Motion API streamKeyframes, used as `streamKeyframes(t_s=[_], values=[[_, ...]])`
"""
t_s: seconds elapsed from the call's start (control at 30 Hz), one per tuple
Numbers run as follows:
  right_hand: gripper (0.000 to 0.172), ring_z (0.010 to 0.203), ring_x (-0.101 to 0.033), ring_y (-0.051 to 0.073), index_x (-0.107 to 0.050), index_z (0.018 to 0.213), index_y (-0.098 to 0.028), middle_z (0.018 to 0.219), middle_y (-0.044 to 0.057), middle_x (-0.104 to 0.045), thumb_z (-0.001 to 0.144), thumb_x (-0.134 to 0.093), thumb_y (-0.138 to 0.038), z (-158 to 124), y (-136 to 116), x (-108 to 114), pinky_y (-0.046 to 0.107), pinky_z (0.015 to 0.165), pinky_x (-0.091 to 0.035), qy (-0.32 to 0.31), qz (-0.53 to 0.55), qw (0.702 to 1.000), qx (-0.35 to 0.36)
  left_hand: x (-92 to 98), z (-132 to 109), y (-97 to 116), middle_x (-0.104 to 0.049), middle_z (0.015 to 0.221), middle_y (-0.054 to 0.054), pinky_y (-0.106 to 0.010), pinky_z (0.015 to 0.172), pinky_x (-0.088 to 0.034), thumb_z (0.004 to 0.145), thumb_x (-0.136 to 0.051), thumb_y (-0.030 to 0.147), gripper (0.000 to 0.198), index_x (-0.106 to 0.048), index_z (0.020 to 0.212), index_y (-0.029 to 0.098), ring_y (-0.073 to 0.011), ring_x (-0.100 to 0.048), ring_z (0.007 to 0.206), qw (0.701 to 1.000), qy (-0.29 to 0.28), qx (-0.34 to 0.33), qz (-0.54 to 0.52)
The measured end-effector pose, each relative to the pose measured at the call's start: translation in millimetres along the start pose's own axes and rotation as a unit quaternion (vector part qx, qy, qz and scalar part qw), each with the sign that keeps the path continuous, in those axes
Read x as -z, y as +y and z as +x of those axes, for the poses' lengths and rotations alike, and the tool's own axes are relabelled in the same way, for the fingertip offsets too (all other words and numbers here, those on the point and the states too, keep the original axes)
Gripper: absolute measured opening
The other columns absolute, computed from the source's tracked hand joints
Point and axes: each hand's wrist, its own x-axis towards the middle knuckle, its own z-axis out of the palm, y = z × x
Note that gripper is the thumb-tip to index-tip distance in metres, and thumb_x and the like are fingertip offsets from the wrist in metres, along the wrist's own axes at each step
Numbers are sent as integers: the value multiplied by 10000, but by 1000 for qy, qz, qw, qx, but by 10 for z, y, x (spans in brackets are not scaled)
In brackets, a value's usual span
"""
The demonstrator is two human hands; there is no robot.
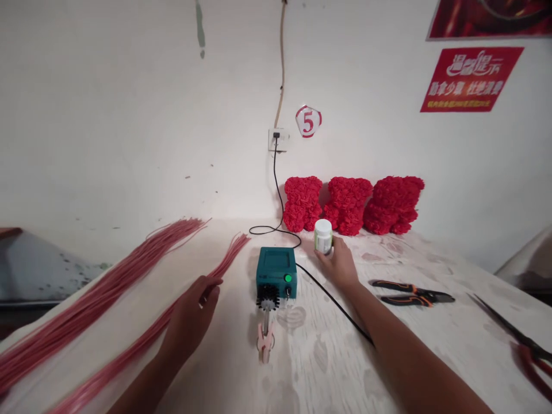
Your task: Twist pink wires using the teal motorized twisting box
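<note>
Holding the white bottle (pixel 323 237), your right hand (pixel 340 263) has its fingers closed around the lower part. Behind this grip stand three red flowery shapes (pixel 348 204); on its left is the green machine (pixel 276 261), on its right the pliers (pixel 425 294). Your left hand (pixel 192 313) is over the thinner bundle of pink sticks (pixel 142 339), fingers bent; I cannot tell if it grips them.

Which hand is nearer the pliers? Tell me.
Right. The right hand, holding the bottle, is left of the pliers; the left hand is farther left, past the box.
</note>
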Motion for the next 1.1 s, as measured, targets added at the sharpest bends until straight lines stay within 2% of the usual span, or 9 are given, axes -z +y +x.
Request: streamKeyframes(t_s=[0.07,0.17,0.23,0.33,0.4,0.53,0.7,0.93,1.1], values=[[573,1108,-601,358,-531,1335,-137,1213,196,-627,873,-622,-464,-13,-56,21,493,962,-476,17,14,999,32,47,54,224,-683,880,-45,-324,722,-540,932,-444,381,264,-655,1007,240,-204,-638,748,998,26,-60,-1],[551,1105,-614,362,-521,1367,-156,1271,198,-586,914,-586,-464,-39,-122,39,511,956,-494,39,14,997,71,-1,202,693,-666,1075,-39,-318,786,-550,942,-510,369,264,-631,1148,256,-177,-650,858,990,-16,-142,6],[541,1086,-635,351,-513,1385,-160,1281,194,-567,929,-572,-446,-59,-151,48,493,926,-525,47,4,994,95,-128,347,1013,-627,1238,-62,-355,834,-550,906,-613,359,400,-558,1290,261,-201,-659,956,977,-62,-202,26],[540,1059,-658,332,-505,1412,-178,1295,184,-549,934,-570,-420,-86,-174,64,452,855,-564,36,-8,994,108,-401,587,1366,-563,1380,-91,-402,958,-519,839,-739,333,634,-474,1409,255,-268,-630,1158,971,-99,-211,54],[543,1052,-661,329,-499,1430,-189,1294,179,-545,936,-564,-405,-97,-180,72,441,818,-575,29,-14,993,110,-577,717,1490,-590,1359,-96,-387,972,-508,813,-775,325,593,-539,1350,242,-292,-617,1208,969,-119,-209,62],[550,1080,-648,334,-486,1448,-194,1273,172,-543,939,-553,-393,-92,-177,64,459,869,-571,22,-1,992,123,-797,855,1569,-700,1168,-82,-363,895,-523,793,-786,319,362,-666,1120,224,-297,-688,1076,974,-140,-169,53],[541,1073,-645,338,-475,1454,-187,1260,179,-538,959,-519,-400,-69,-170,39,468,865,-574,23,19,993,112,-936,944,1566,-751,1090,-78,-361,853,-541,722,-846,340,443,-670,1106,207,-283,-708,995,980,-151,-130,-19],[537,1049,-649,319,-443,1458,-175,1269,182,-529,961,-517,-365,-69,-172,25,471,867,-572,31,53,994,85,-1213,1101,1642,-779,1055,-38,-268,827,-560,689,-882,240,442,-704,1091,193,-206,-723,966,970,-167,-110,-135],[614,981,-659,284,-368,1493,-166,1269,172,-535,948,-553,-378,-63,-175,-50,466,869,-564,-17,64,997,45,-1166,1543,1574,-751,1038,-64,-386,861,-581,878,-755,359,299,-697,1087,154,-216,-717,954,989,-101,-23,-105]])
